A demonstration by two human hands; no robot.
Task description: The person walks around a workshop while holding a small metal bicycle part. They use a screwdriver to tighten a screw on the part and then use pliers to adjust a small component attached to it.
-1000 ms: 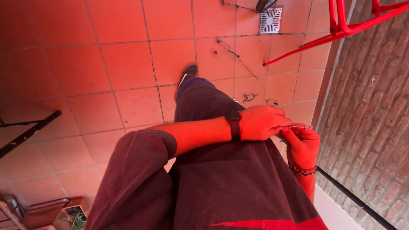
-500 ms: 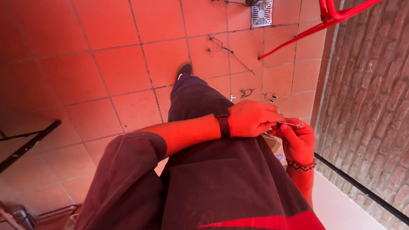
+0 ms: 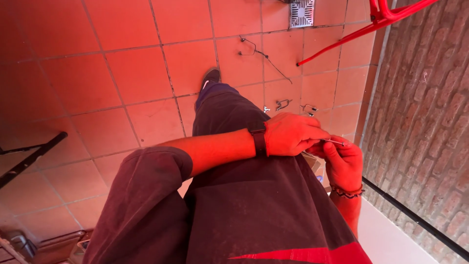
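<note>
The person sits above a floor of red tiles [image 3: 137, 73], one dark-trousered leg [image 3: 234, 127] stretched out and ending in a dark shoe [image 3: 210, 77]. The left hand [image 3: 292, 134], a dark band [image 3: 258, 142] on its wrist, reaches across the lap and meets the right hand [image 3: 344, 164], which wears a beaded bracelet [image 3: 348, 192]. Between them is a thin metal wire [image 3: 334, 142], short and straight where it shows: the left hand's fingertips pinch one end, and the right hand's fingers curl around the other part, so both hands are clenched on it above the right thigh, close to the brick wall [image 3: 425, 127]. On the tiles beyond the hands lie a few small bent wire pieces [image 3: 283, 104], just apart from one another, and farther off a longer loose wire [image 3: 259, 51]. A metal drain grate [image 3: 301, 12] sits in the floor at the far edge, and a red metal frame [image 3: 351, 34] slants down beside the wall.
</note>
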